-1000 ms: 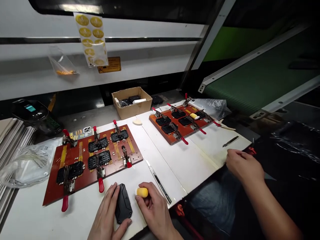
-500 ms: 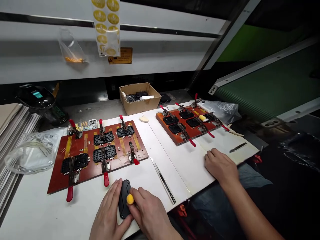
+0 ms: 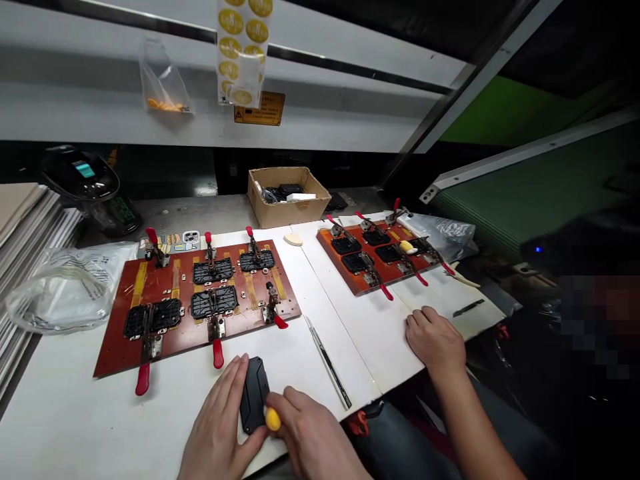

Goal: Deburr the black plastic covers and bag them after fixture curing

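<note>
A flat black rectangular plastic cover (image 3: 255, 393) with cut corners lies on the white table top at the near edge. My left hand (image 3: 220, 417) holds it, fingers along its left side and thumb at its lower end. In my right hand (image 3: 313, 427) is a small tool with a rounded yellow handle (image 3: 273, 419). The fist sits at the cover's lower right edge; the tool's working end is hidden. Beyond my hands stands a red-brown fixture board (image 3: 170, 357) with several black plastic parts (image 3: 214, 301) under red-handled toggle clamps (image 3: 217, 352).
A utility knife (image 3: 329, 363) lies right of my hands. Another person's hand (image 3: 435, 337) rests on the table near a second fixture board (image 3: 357, 287) and a dark blade (image 3: 469, 307). Behind are a cardboard box (image 3: 290, 212), a black bottle-like object (image 3: 93, 190) and plastic bags (image 3: 75, 287).
My right hand with the yellow-handled tool has moved down and right along the cover's right edge. My left hand keeps its hold. The view has shifted slightly; the other person leans in at right.
</note>
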`<state>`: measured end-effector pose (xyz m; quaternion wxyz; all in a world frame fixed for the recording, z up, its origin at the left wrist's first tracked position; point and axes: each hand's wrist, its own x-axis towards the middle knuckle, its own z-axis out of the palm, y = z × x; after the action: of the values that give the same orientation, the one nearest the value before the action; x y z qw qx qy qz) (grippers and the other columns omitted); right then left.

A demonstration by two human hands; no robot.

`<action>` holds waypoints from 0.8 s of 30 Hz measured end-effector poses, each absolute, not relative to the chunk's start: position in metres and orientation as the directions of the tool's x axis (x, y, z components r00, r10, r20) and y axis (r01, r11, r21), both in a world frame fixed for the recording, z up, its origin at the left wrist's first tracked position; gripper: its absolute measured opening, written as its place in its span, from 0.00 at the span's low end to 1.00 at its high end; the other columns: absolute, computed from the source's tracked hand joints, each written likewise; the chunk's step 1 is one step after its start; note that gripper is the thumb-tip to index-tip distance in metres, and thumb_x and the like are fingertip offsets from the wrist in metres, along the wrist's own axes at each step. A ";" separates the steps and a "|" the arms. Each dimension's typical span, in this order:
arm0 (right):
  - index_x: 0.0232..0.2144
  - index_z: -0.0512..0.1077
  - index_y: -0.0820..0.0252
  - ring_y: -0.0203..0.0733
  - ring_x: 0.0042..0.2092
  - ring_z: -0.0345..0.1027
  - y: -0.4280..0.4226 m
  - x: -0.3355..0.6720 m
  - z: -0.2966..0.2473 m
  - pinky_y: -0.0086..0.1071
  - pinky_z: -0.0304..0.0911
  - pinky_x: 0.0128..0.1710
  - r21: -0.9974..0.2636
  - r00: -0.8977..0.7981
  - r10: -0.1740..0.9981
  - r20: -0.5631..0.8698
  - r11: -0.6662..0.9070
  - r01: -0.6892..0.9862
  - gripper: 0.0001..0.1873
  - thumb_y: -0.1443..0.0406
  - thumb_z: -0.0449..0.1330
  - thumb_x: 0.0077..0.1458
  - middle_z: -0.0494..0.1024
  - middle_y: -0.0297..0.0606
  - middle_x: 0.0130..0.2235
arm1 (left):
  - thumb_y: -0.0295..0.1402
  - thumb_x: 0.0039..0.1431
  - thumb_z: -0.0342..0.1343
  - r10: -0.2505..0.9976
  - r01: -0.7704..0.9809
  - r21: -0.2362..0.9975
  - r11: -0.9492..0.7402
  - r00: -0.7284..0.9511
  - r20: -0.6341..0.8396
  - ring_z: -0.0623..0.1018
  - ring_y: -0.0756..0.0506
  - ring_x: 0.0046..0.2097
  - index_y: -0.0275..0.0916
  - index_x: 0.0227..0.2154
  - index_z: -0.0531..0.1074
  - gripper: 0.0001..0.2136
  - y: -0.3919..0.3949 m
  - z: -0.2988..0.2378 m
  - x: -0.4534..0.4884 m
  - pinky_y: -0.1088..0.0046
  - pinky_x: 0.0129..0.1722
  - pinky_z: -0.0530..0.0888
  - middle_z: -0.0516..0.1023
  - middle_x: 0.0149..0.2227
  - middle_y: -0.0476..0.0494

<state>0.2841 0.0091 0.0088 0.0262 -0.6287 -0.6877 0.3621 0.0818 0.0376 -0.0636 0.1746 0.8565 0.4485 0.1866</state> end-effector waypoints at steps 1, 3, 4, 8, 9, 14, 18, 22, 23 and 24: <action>0.47 0.75 0.53 0.44 0.39 0.74 0.005 0.290 0.010 0.30 0.66 0.38 -0.552 -0.211 0.873 -0.440 -0.077 0.830 0.18 0.73 0.58 0.57 0.75 0.37 0.39 | 0.41 0.64 0.56 0.835 0.702 0.471 -0.534 0.524 0.166 0.63 0.36 0.70 0.38 0.72 0.39 0.41 0.038 -0.063 0.082 0.54 0.61 0.75 0.59 0.71 0.34; 0.46 0.74 0.52 0.41 0.39 0.74 -0.001 0.299 0.013 0.28 0.66 0.39 -0.643 -0.159 0.902 -0.402 -0.154 0.751 0.17 0.73 0.58 0.57 0.75 0.34 0.38 | 0.42 0.64 0.56 0.839 0.698 0.484 -0.528 0.518 0.167 0.63 0.36 0.70 0.38 0.72 0.40 0.41 0.038 -0.063 0.082 0.54 0.61 0.75 0.59 0.71 0.35; 0.48 0.73 0.51 0.39 0.39 0.73 -0.003 0.301 0.014 0.27 0.66 0.41 -0.698 -0.111 0.932 -0.346 -0.177 0.694 0.16 0.71 0.58 0.60 0.75 0.34 0.39 | 0.42 0.64 0.56 0.841 0.696 0.491 -0.524 0.515 0.167 0.63 0.36 0.70 0.39 0.72 0.40 0.41 0.038 -0.062 0.081 0.54 0.61 0.75 0.59 0.71 0.35; 0.51 0.70 0.51 0.39 0.41 0.70 0.009 0.289 0.014 0.28 0.64 0.42 -0.763 -0.094 0.972 -0.216 -0.108 0.638 0.12 0.65 0.57 0.66 0.74 0.34 0.42 | 0.42 0.64 0.57 0.840 0.681 0.515 -0.521 0.516 0.168 0.63 0.36 0.70 0.40 0.72 0.40 0.41 0.038 -0.061 0.081 0.54 0.62 0.74 0.59 0.71 0.35; 0.49 0.71 0.52 0.39 0.39 0.70 0.015 0.284 0.013 0.28 0.63 0.40 -0.745 -0.135 0.964 -0.228 -0.083 0.662 0.10 0.66 0.57 0.66 0.74 0.34 0.41 | 0.42 0.64 0.57 0.838 0.677 0.517 -0.523 0.519 0.169 0.63 0.36 0.70 0.40 0.72 0.40 0.41 0.038 -0.061 0.081 0.54 0.62 0.74 0.59 0.71 0.35; 0.45 0.72 0.55 0.38 0.38 0.69 0.044 0.271 0.011 0.28 0.62 0.39 -0.702 -0.145 0.970 -0.197 -0.037 0.711 0.08 0.68 0.56 0.67 0.73 0.34 0.38 | 0.41 0.64 0.57 0.837 0.682 0.512 -0.523 0.523 0.160 0.63 0.35 0.70 0.41 0.72 0.40 0.41 0.037 -0.062 0.081 0.51 0.62 0.74 0.60 0.71 0.35; 0.43 0.73 0.54 0.38 0.37 0.69 0.044 0.275 0.014 0.27 0.62 0.37 -0.712 -0.188 0.956 -0.224 -0.029 0.701 0.08 0.70 0.58 0.64 0.73 0.32 0.36 | 0.40 0.63 0.57 0.841 0.684 0.522 -0.510 0.523 0.137 0.63 0.35 0.70 0.42 0.72 0.38 0.42 0.038 -0.061 0.081 0.52 0.62 0.74 0.59 0.71 0.35; 0.47 0.73 0.54 0.40 0.38 0.70 0.044 0.280 0.005 0.29 0.62 0.38 -0.666 -0.077 0.981 -0.175 -0.060 0.744 0.12 0.70 0.56 0.65 0.74 0.34 0.38 | 0.41 0.64 0.57 0.837 0.677 0.524 -0.517 0.527 0.145 0.62 0.35 0.70 0.41 0.72 0.39 0.42 0.037 -0.060 0.081 0.52 0.63 0.73 0.59 0.71 0.34; 0.49 0.73 0.55 0.41 0.39 0.70 0.044 0.282 0.002 0.30 0.62 0.40 -0.663 -0.009 0.991 -0.133 -0.082 0.744 0.13 0.70 0.54 0.66 0.74 0.36 0.39 | 0.41 0.64 0.57 0.839 0.681 0.520 -0.516 0.525 0.145 0.62 0.35 0.70 0.41 0.72 0.40 0.41 0.037 -0.060 0.081 0.51 0.63 0.73 0.59 0.71 0.34; 0.51 0.72 0.55 0.41 0.40 0.70 0.045 0.284 0.000 0.31 0.63 0.41 -0.680 0.055 0.994 -0.094 -0.104 0.726 0.14 0.69 0.53 0.67 0.75 0.37 0.40 | 0.41 0.64 0.56 0.840 0.684 0.519 -0.513 0.523 0.142 0.62 0.35 0.70 0.40 0.72 0.40 0.41 0.036 -0.060 0.081 0.51 0.63 0.73 0.59 0.71 0.34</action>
<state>0.2838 0.0447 0.0000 0.2364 -0.6867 -0.6261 0.2839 0.0807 0.0363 -0.0598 0.2042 0.8485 0.4491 0.1915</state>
